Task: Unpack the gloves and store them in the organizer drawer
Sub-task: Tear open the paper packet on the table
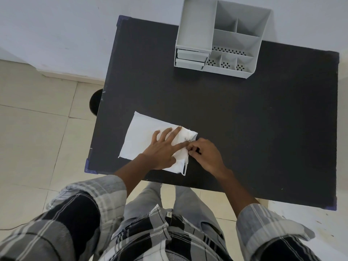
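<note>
Packet (148, 136), white, gloves unseen inside, lies on table (244, 129) near you. Your left hand (162, 149) presses it flat, open; right hand (205, 155) pinches its end. Step: opening. Next: tear, then organizer (220, 38) drawers (191, 59), both closed.

One head view — high, steeply downward over the table (244, 129).

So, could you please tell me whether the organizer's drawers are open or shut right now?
Shut: both drawers sit nearly flush in the grey organizer, with no interior exposed and neither pulled forward.
</note>
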